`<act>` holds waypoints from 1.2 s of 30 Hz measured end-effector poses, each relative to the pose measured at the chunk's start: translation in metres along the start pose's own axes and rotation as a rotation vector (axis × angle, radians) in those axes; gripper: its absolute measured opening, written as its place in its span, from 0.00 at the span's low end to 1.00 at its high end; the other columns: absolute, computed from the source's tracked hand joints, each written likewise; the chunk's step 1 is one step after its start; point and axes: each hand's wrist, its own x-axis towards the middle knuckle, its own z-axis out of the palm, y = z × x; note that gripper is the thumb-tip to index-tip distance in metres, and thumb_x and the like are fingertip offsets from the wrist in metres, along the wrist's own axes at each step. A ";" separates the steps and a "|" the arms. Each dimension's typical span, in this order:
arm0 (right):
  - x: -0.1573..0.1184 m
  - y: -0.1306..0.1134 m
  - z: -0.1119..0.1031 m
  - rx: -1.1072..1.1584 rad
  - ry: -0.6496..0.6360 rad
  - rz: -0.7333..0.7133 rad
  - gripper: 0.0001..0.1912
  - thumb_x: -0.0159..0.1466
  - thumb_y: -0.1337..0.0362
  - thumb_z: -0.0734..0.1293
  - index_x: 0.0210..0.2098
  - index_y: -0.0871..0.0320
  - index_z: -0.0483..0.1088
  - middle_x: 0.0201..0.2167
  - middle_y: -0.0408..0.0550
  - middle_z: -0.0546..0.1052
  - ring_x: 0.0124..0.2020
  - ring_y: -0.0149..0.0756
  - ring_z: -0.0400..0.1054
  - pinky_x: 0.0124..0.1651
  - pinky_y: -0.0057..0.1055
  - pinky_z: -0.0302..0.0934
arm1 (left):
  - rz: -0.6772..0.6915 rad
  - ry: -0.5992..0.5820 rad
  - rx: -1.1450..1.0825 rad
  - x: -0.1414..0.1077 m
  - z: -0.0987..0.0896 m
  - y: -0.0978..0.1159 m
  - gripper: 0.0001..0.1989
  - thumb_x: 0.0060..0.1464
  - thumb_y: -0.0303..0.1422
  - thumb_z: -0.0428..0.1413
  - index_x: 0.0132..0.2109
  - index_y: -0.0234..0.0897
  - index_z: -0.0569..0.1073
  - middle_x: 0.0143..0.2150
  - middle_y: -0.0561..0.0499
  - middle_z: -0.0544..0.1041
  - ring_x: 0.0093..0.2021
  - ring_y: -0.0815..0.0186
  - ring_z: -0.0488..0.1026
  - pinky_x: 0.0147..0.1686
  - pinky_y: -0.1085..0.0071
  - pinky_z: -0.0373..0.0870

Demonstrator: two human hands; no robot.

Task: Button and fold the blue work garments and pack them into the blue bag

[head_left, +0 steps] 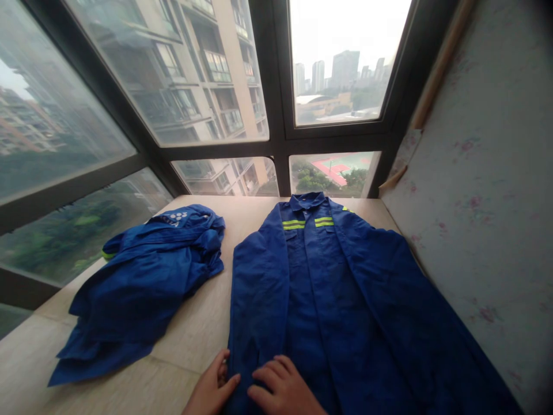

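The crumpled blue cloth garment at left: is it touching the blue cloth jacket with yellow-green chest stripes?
Apart. The head view shows pale beige surface all along between the crumpled blue garment and the striped blue jacket.

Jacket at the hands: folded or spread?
Spread, front up: the blue jacket lies flat, collar at the far end, chest stripes showing, sleeves running down both sides. Lower end out of frame; cannot tell there.

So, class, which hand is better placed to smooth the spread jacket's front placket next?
Probably the right hand: it's nearer the placket, while the left hand is by the jacket's outer edge.
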 end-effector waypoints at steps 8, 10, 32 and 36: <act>-0.020 0.010 0.006 0.082 -0.088 0.047 0.14 0.62 0.48 0.69 0.38 0.50 0.70 0.40 0.37 0.80 0.39 0.33 0.72 0.39 0.28 0.59 | -0.004 -0.069 0.199 0.000 -0.007 -0.006 0.28 0.37 0.55 0.64 0.38 0.39 0.72 0.23 0.56 0.73 0.25 0.62 0.72 0.24 0.69 0.67; -0.016 0.013 -0.006 0.155 -0.138 0.101 0.13 0.63 0.50 0.69 0.40 0.50 0.71 0.39 0.38 0.80 0.39 0.33 0.72 0.40 0.26 0.60 | 0.026 -0.038 0.285 0.013 -0.014 0.001 0.26 0.42 0.57 0.60 0.36 0.39 0.72 0.21 0.57 0.71 0.23 0.64 0.70 0.22 0.71 0.65; 0.243 0.277 -0.084 -0.332 -0.172 0.311 0.19 0.70 0.71 0.54 0.55 0.59 0.71 0.55 0.52 0.75 0.56 0.36 0.66 0.58 0.31 0.56 | 0.400 0.019 0.185 0.272 -0.031 0.144 0.24 0.45 0.50 0.59 0.38 0.33 0.81 0.39 0.46 0.83 0.44 0.54 0.77 0.45 0.65 0.72; 0.302 0.316 -0.069 -0.427 -0.237 0.283 0.22 0.69 0.73 0.55 0.59 0.58 0.67 0.61 0.54 0.68 0.62 0.41 0.57 0.60 0.37 0.52 | 0.409 0.014 0.216 0.269 -0.034 0.140 0.22 0.43 0.46 0.61 0.40 0.34 0.81 0.40 0.46 0.83 0.42 0.54 0.78 0.45 0.63 0.72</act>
